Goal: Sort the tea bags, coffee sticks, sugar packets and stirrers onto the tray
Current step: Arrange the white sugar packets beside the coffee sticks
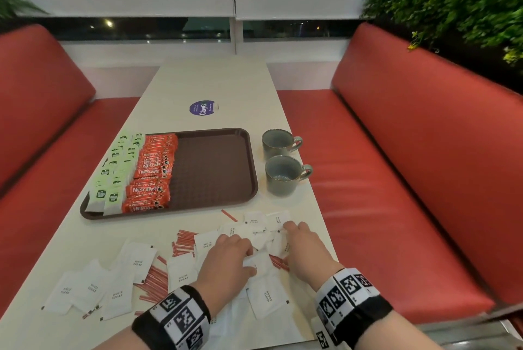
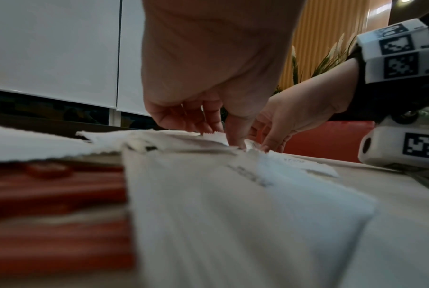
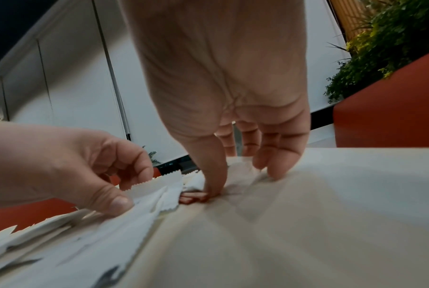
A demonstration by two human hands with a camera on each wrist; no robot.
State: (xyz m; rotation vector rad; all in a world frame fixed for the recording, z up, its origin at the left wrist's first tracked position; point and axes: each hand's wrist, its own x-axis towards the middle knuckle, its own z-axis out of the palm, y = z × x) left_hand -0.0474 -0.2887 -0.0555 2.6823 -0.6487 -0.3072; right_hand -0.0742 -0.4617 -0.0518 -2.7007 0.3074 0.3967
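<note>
A long white table [image 1: 215, 80] is flanked by two red bench seats [image 1: 410, 151], with green plants [image 1: 458, 1] seen above the right one. A brown tray [image 1: 220, 168] is set on the middle of the table. Its left part is filled: pale green tea bags [image 1: 116, 168] are laid in columns along the left edge, and red coffee sticks [image 1: 154, 174] are stacked in a column just beside them. The right part of the tray is left bare. Two grey cups [image 1: 283, 160] are placed to the right of the tray, one behind the other, and a round purple sticker [image 1: 202, 108] is seen beyond it.

White sugar packets [image 1: 93, 287] are scattered over the near end of the table, in front of the tray, and thin red stirrers [image 1: 154, 279] are spread among and under them; one stirrer lies apart, near the tray's front edge.

The left hand [image 1: 229, 259] is lowered onto the packets near the table's right side; a serrated packet edge is pinched between its thumb and curled fingers [image 3: 134, 165]. The right hand [image 1: 305, 245] is held just beside it, its fingers straight and pressed tip-down onto the packets, with the thumb [image 3: 213, 175] set on a red stirrer beneath. A marker-printed band is worn on each wrist.
</note>
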